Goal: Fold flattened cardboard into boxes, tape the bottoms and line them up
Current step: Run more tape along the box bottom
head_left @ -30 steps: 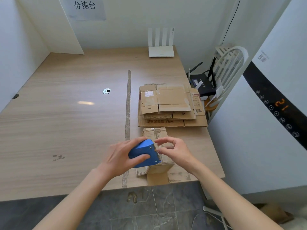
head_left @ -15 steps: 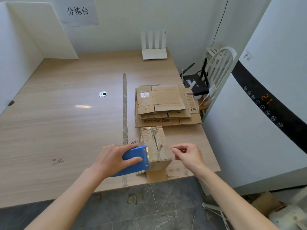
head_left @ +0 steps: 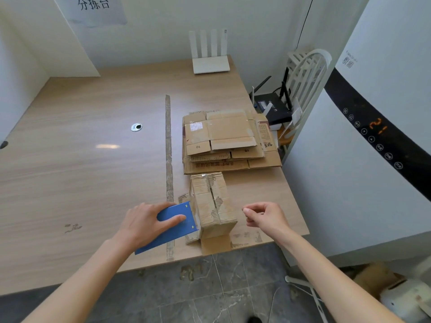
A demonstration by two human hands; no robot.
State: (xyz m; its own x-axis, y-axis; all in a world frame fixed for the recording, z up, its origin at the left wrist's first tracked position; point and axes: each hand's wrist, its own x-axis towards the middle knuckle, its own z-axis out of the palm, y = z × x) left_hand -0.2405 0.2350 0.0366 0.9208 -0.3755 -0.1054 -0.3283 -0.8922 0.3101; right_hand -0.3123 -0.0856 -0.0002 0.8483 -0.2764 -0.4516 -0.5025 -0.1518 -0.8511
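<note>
- Left hand (head_left: 149,221) grips the blue tape dispenser (head_left: 171,226), thumb laid across its top face; the dispenser's front edge sits right against the left side of the folded box (head_left: 213,206)
- The folded box stands near the front edge of the wooden table (head_left: 81,171), bottom flaps up with a dark seam running down the middle; one flap hangs out over the table edge toward the floor
- Right hand (head_left: 262,216) hovers just to the right of the box, clear of it; fingers curled in, thumb and forefinger tips pinched together; whether anything lies between them is too fine to tell
- Behind the box, just beyond it, lies the stack of flattened cardboard (head_left: 228,143), several sheets deep, the top one bearing a pale label
- A strip of old tape (head_left: 168,145) runs along the table, left of the stack; a white router (head_left: 210,54) stands at the far edge by the wall; a white chair (head_left: 307,75) sits beside the table on the right
</note>
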